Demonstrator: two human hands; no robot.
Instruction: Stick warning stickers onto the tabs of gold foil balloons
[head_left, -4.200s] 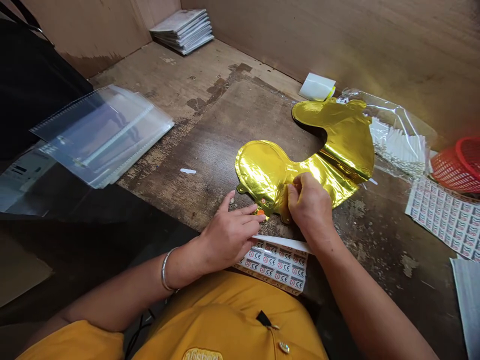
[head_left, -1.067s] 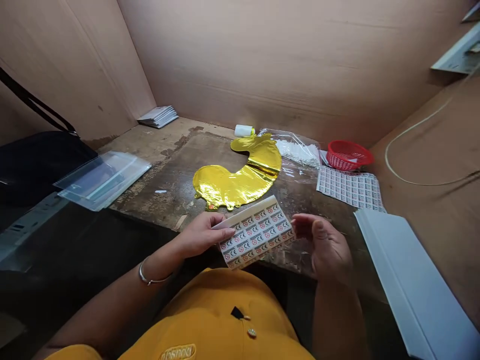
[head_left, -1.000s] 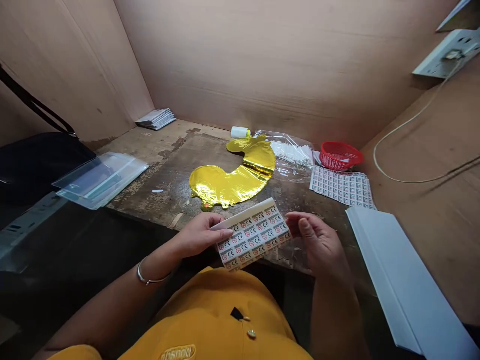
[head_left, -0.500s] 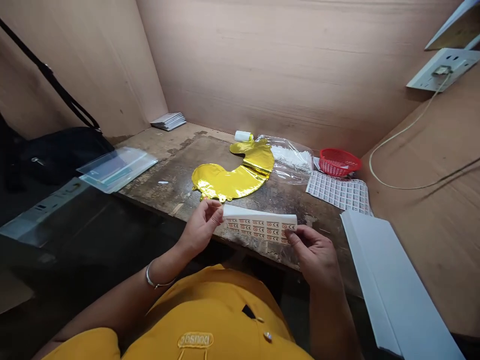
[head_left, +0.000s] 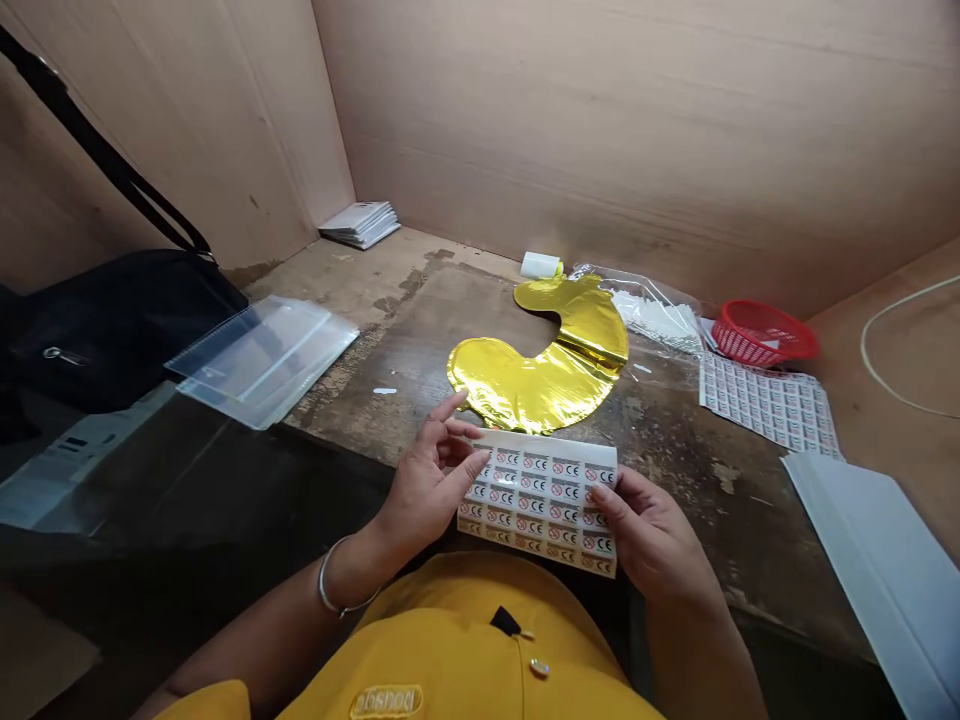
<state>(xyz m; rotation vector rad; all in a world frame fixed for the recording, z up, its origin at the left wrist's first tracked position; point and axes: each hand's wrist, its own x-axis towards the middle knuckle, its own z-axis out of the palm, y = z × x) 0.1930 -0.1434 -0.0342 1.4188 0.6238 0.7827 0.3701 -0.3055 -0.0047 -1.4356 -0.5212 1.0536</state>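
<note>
A sheet of small CE-marked stickers (head_left: 534,505) is held over the table's front edge, its printed side facing me. My left hand (head_left: 435,475) is closed on the sheet's upper left corner, thumb in front and some fingers behind. At the right edge, my right hand (head_left: 652,525) pinches the sheet with its thumb on the print. Just beyond lies a shiny gold foil balloon (head_left: 540,370), flat and curved like a hook, its lower end close to my left fingertips.
Clear plastic sleeves (head_left: 262,355) lie at the left by a dark bag (head_left: 112,325). A stack of white cards (head_left: 361,224) sits in the back corner. To the right are a red basket (head_left: 761,335), another sticker sheet (head_left: 772,405) and a folded white board (head_left: 877,560).
The sticker sheet has turned from a folded strip into an opened, upright face with more rows showing. Both hands still hold it, and the camera view has shifted left.
</note>
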